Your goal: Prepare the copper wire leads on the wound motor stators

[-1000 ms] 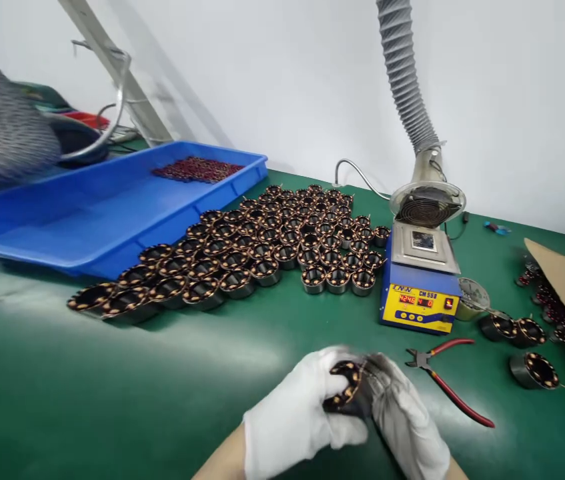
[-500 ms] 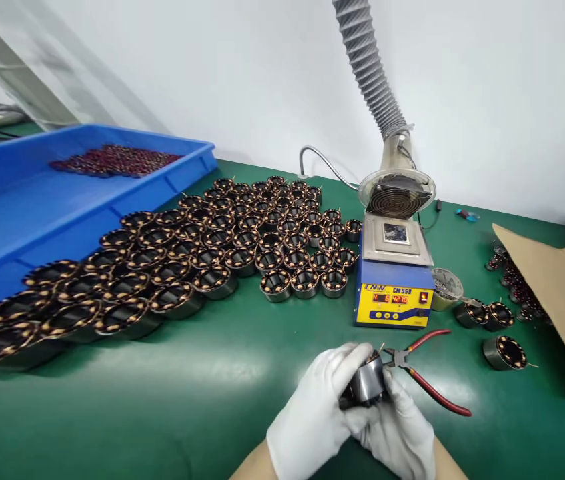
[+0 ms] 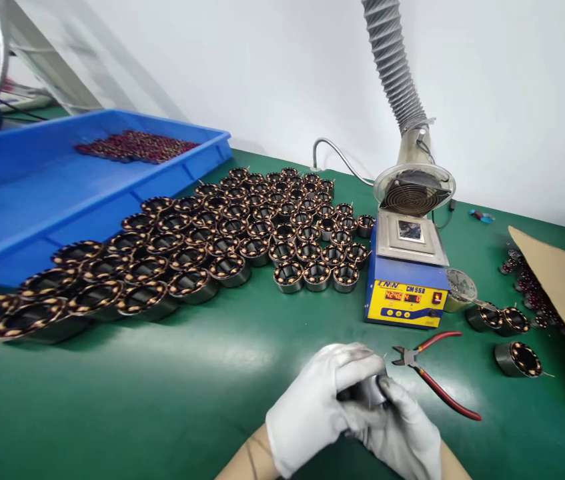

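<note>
Both my hands wear white gloves and hold one motor stator (image 3: 373, 392) between them, low in the view. My left hand (image 3: 319, 403) wraps over its top and left side. Against its right side and underside, my right hand (image 3: 405, 430) is closed. Most of the stator is hidden by the gloves; a strip of smooth metal wall shows. Just beyond my right hand, diagonal cutters (image 3: 409, 356) with red handles lie on the table, jaws apart. A single stator (image 3: 518, 360) with a wire end sticking out sits further right.
Rows of stators (image 3: 232, 227) cover the left and middle of the green table (image 3: 187, 387). A blue tray (image 3: 177, 180) stands behind them. A blue and yellow solder pot (image 3: 407, 293) sits under an extraction hood (image 3: 415, 190). At right are a round tin (image 3: 461, 288) and a cardboard box (image 3: 562, 287).
My hands have turned the stator, and my left fingers now cover more of its top. The whole view has shifted, so the table things appear further right.
</note>
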Motion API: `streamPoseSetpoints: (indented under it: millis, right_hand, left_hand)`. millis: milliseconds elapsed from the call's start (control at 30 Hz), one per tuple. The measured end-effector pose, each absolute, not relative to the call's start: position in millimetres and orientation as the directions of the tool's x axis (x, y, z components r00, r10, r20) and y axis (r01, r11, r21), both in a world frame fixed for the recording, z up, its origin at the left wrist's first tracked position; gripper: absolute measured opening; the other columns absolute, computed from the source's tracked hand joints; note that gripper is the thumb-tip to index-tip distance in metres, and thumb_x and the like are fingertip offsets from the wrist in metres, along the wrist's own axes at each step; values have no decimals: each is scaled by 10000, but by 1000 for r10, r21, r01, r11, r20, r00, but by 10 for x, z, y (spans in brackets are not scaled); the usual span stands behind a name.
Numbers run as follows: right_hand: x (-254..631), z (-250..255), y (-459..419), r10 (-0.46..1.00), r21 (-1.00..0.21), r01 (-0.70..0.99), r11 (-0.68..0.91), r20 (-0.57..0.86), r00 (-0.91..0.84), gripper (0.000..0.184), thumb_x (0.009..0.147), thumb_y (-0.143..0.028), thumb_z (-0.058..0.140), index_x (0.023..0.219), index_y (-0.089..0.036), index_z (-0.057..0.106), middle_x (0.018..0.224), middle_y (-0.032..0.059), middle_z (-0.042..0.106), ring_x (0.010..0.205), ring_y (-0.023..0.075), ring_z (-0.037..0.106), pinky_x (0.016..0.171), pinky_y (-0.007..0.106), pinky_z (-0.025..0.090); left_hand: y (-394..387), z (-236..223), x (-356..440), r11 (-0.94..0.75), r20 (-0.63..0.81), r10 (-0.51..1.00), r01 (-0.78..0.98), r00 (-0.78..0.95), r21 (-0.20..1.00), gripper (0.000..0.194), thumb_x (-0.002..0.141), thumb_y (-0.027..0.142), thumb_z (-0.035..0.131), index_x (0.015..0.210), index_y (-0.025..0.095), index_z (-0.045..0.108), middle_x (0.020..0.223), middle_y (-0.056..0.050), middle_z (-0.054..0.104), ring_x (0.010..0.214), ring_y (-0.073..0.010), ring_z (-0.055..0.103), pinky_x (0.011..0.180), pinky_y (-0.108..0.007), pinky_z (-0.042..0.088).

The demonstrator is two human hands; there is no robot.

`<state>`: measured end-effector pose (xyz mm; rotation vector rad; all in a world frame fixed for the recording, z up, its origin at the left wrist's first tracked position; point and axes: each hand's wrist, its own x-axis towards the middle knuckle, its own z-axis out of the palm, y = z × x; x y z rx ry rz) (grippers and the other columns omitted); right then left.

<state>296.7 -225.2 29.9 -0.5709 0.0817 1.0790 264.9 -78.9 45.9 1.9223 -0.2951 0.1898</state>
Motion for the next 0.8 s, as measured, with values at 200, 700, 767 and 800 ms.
streamPoseSetpoints:
  millis: [200,700,767,800]
  right_hand:
    - [2952,277,-2248,836,-441,-846,300,-305,455,371,682,-284,673,991,-102,579,846,95,649,708,186,626,610,271,458]
    - [2934,337,-2183,853,-285,-900,329,-319,413,428,719,-433,604,1051,-167,561,864,66,668,697,176,635,607,262,454]
    - [2965,329,-2191,862,-221,-920,323,-333,383,461,738,-505,548,1048,-166,564,858,59,669,694,175,634,604,267,455]
    - [2975,317,-2194,857,-204,-921,330,-345,384,474,750,-527,518,1044,-159,566,879,65,669,718,182,633,626,283,458]
  left_hand:
    - [-694,462,2782,173,-138,281,92,950,981,365,808,465,473,640,161,586,760,-56,642,802,-218,594,766,-306,463]
    - [-647,454,2723,362,-297,471,125,831,924,455,666,471,624,934,106,577,715,-64,651,754,-211,608,751,-298,479]
    - [-629,447,2720,259,-267,342,183,901,948,538,666,468,624,1062,116,527,892,-95,647,892,-246,591,833,-347,464]
    - [-656,451,2714,183,-259,213,222,942,958,606,622,439,665,1117,132,499,987,-101,624,949,-262,569,864,-366,452]
